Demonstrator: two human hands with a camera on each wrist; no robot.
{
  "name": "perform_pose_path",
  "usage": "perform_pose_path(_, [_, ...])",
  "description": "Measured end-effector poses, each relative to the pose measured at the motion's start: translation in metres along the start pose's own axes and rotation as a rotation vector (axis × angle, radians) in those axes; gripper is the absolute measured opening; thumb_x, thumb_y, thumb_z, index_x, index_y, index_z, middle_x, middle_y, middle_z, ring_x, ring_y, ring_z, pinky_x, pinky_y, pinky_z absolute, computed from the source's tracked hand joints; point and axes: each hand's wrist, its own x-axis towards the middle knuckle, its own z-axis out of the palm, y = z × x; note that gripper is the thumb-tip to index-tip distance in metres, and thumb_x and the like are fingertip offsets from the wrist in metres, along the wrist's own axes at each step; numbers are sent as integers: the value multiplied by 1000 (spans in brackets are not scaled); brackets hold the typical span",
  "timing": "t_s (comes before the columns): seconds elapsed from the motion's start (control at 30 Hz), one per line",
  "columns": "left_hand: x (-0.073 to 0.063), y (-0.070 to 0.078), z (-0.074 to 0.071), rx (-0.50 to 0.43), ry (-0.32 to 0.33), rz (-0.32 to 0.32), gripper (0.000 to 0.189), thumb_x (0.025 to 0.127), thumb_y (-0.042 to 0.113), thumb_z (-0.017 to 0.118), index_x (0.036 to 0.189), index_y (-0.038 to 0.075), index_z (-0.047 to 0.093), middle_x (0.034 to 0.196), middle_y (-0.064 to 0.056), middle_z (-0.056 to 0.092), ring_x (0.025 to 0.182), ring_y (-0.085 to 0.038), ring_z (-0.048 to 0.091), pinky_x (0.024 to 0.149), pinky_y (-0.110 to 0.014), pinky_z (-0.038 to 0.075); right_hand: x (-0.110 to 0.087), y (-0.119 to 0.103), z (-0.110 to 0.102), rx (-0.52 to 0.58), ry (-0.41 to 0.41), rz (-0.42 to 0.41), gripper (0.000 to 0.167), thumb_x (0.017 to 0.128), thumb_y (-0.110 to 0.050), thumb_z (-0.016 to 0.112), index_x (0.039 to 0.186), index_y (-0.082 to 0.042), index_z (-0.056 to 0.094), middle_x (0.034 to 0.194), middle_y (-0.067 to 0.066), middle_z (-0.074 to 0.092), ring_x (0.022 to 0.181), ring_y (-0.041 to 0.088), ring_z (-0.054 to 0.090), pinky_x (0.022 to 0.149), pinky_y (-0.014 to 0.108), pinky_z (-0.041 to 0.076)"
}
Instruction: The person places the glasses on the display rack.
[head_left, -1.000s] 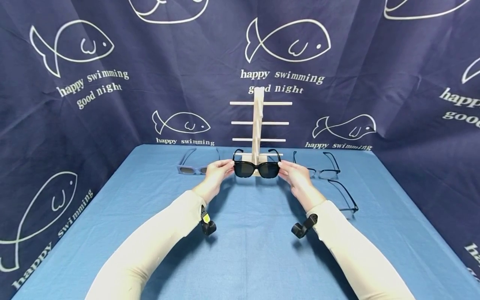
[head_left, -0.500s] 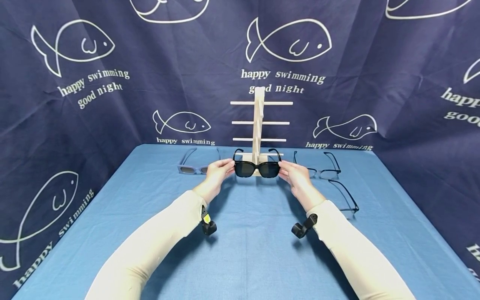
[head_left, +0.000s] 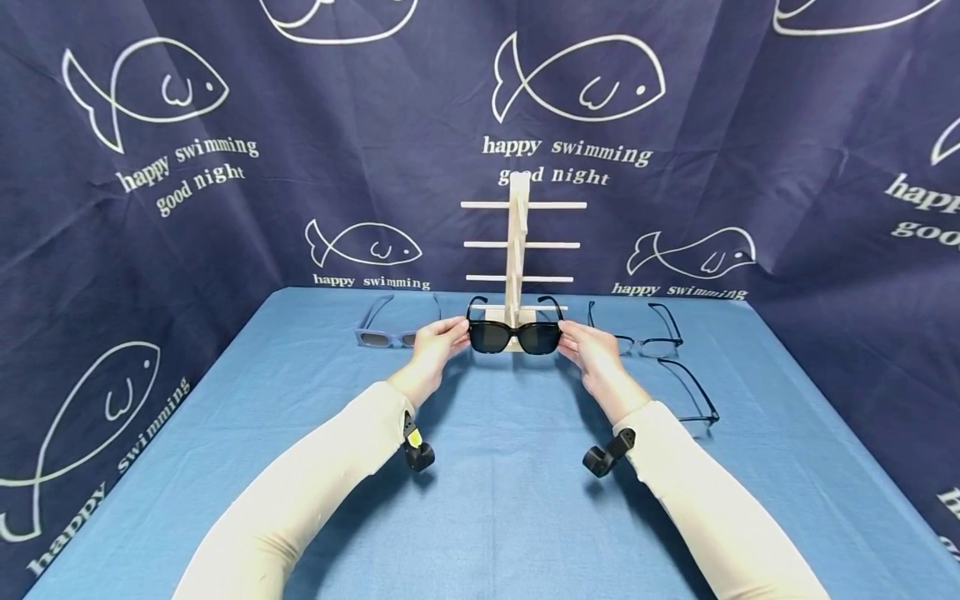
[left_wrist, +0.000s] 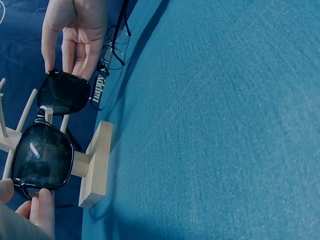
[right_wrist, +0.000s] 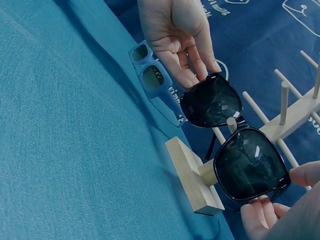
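Observation:
Black sunglasses (head_left: 489, 337) with dark lenses are held level in front of the lowest rung of a wooden glasses rack (head_left: 519, 200), temples pointing back toward it. My left hand (head_left: 429, 354) pinches their left end between thumb and fingers. At the other end, my right hand (head_left: 602, 367) pinches the hinge corner in the same way. Seen from the left wrist, the near lens (left_wrist: 42, 155) overlaps the rack's post and base (left_wrist: 97, 165). In the right wrist view, a peg end shows at the nose bridge, between the lenses (right_wrist: 250, 162).
Blue-purple sunglasses (head_left: 375, 339) lie left of the rack, partly behind my left hand. Right of it lie glasses with a dark frame (head_left: 670, 317), and nearer, another black pair (head_left: 697, 388) is partly hidden by my right forearm. A dark fish-print curtain (head_left: 375, 150) hangs behind the blue tabletop (head_left: 495, 500).

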Motion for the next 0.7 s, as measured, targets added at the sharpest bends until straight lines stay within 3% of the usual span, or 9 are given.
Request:
perform_pose_path(0.1, [-2,0,1,17,10,11,34,93,4,63,124,-9,60,125,-27,61,87,-16,68,103,-42,51,-2,-1,-1,-8,3,1,49,93,-12,62,137,6,48,121,15,61,96,14,67,103,31,51])
perform_pose_path(0.2, [-4,1,0,54,27,32,35,93,4,64,125,-7,60,127,-25,60,104,-23,66,104,-39,51,-3,-2,-2,-28,-5,9,52,94,-13,61,140,4,45,141,18,50,117,22,60,105,29,49])
perform_pose_path(0.27, [-4,2,-2,72,41,48,35,92,4,63,126,-7,60,129,-24,60,115,-28,62,104,-37,51,-4,-2,-4,-44,-9,14,53,95,-14,61,143,2,43,147,15,46,127,24,54,107,28,47])
perform_pose_path(0.4, [-6,4,-5,57,48,70,36,92,3,64,127,-7,59,131,-24,58,124,-31,56,105,-35,50,-6,-5,-6,-63,-13,10,55,94,-14,61,145,-2,41,148,12,45,129,24,52,110,29,45])
perform_pose_path(0.7, [-12,11,-5,48,27,89,38,91,0,63,128,-7,58,129,-27,58,120,-30,57,107,-38,49,-9,-8,-10,-57,-20,-3,54,94,-12,62,144,-2,43,146,15,48,128,23,54,109,29,45])
